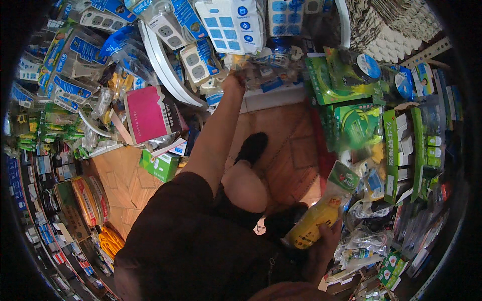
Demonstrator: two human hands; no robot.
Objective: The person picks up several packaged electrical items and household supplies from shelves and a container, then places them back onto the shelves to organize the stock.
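My left hand (234, 79) is stretched out to the edge of a crowded shelf, just below a large white bagged power strip (230, 28). A small yellowish item (239, 59) lies at its fingertips; whether the fingers grip it, I cannot tell. Left of that hand sits a packaged socket strip (196, 62) with a blue label. Down at the right, my right hand (328, 235) is closed around a yellow item in a clear plastic bag (314, 224) with a green header card, held tilted beside my body.
A pink box (147, 114) and a green-and-white box (161, 164) are at the left. Green blister packs (357, 124) and an open green carton (391, 158) line the right. Yellow cable coils (110, 242) lie lower left. Tiled floor (286, 150) shows around my legs.
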